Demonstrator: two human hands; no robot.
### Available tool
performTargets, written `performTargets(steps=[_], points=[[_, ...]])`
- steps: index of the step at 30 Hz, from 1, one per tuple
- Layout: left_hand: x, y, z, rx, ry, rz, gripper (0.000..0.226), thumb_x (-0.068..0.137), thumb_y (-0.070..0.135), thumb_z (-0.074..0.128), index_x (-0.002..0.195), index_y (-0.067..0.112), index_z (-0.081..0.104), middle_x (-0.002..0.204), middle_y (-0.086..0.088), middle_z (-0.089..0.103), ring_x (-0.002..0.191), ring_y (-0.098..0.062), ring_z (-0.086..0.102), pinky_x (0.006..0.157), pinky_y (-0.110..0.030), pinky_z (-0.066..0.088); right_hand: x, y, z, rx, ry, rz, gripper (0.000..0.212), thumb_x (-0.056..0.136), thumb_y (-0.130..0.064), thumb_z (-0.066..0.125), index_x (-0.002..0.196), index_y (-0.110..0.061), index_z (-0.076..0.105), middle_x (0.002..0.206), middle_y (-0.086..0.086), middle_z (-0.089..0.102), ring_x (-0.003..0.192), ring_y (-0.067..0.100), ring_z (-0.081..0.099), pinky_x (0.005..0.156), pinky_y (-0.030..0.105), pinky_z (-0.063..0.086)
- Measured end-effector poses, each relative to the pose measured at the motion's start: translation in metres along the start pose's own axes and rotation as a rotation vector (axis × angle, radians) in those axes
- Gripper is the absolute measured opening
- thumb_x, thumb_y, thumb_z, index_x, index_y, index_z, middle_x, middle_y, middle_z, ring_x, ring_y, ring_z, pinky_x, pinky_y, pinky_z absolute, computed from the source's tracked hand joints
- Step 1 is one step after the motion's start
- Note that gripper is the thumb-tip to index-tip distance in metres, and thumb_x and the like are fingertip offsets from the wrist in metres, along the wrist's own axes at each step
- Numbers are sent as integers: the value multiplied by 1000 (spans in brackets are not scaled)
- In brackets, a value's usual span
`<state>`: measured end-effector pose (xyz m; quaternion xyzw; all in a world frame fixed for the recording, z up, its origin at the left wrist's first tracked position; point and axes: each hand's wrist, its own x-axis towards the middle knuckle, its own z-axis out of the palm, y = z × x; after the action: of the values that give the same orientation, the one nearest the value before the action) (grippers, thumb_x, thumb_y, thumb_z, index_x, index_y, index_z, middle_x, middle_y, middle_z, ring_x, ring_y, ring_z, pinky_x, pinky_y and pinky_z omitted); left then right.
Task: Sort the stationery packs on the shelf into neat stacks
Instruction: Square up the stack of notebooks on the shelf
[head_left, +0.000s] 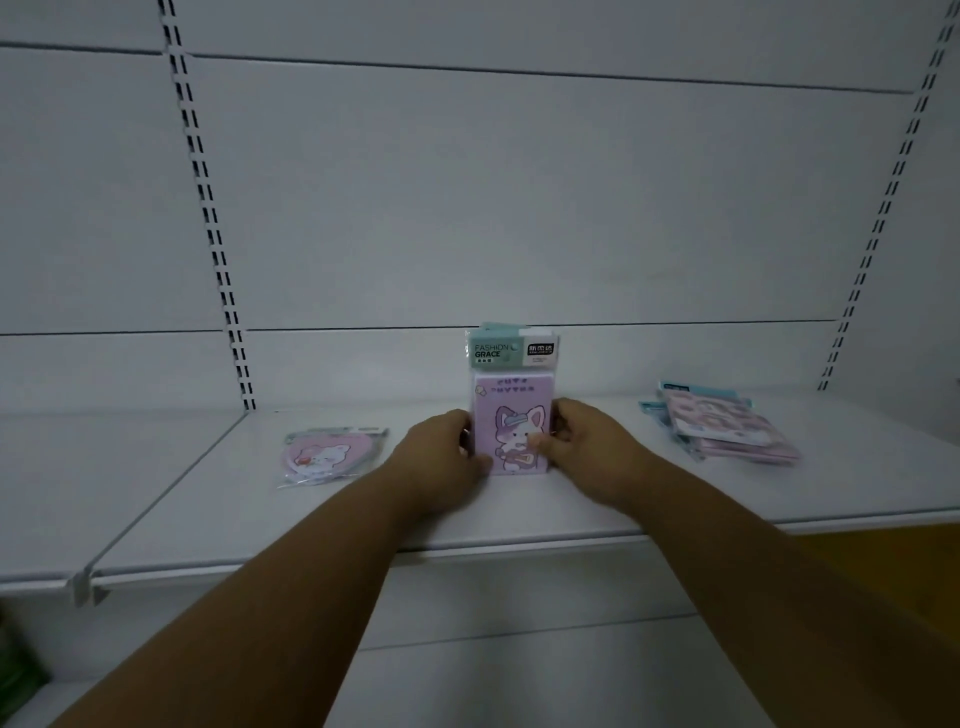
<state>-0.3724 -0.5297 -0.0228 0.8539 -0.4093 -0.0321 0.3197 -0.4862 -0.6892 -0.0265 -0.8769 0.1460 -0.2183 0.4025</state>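
I have both hands on the upright purple packs (511, 410) at frame centre on the shelf (208, 519): left hand (447, 449) and right hand (576, 441) fingers curled round the sides. If I let go unevenly, I expect the packs to topple or fan.

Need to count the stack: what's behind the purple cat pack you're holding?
Behind the purple cat pack, teal header edges of at least one more pack peek out on top. Their number is hidden by the front pack. Both hands, left hand and right hand, grip its sides.
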Motion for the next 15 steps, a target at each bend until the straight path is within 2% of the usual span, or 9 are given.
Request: performTargets(steps=[2,4,6,7,9,12,15], points=[[-1,-2,-1,-97,4,-17,30,86,30,65,114,21,60,108,2,68,88,-13,61,74,-26,46,0,-2,-2,12,20,-3,26,90,-28,62,113,-16,65,107,2,73,89,11,69,82,31,57],[-1,-1,-6,-182,4,-43,16,87,33,65,98,22,62,94,4,69,80,-12,63,66,-26,48,2,-5,-8,1,51,52,27,90,-37,61,97,-13,71,91,5,75,80,16,70,77,33,57],[1,1,-10,-228,-17,-74,17,86,35,65,90,18,67,90,1,70,80,-15,62,66,-27,46,4,-5,-12,17,46,135,32,88,-40,61,77,-12,73,72,0,75,64,14,67,61,23,51],[2,1,-11,-212,-40,-88,19,86,35,65,90,17,69,91,0,70,80,-15,62,67,-28,46,4,-6,-11,6,31,165,34,88,-41,62,71,-14,72,65,-3,73,57,11,65,55,20,47],[3,2,-10,-126,-88,-108,24,86,37,63,95,16,70,94,-1,69,80,-13,60,67,-28,46,7,-7,-8,-85,11,201,38,87,-44,61,66,-13,70,60,-2,70,52,13,62,51,22,41],[4,5,-5,28,-111,-125,36,92,44,50,98,13,69,97,-6,67,82,-17,60,64,-26,43,13,-5,-2,-286,32,210,49,89,-49,55,54,-15,52,53,3,52,50,16,48,49,28,31],[5,6,-3,65,-67,-143,44,93,45,46,101,9,68,103,-11,67,91,-25,60,77,-34,45,13,-5,-3,-361,34,200,55,91,-52,50,53,-12,47,54,4,47,51,16,46,49,29,29]])
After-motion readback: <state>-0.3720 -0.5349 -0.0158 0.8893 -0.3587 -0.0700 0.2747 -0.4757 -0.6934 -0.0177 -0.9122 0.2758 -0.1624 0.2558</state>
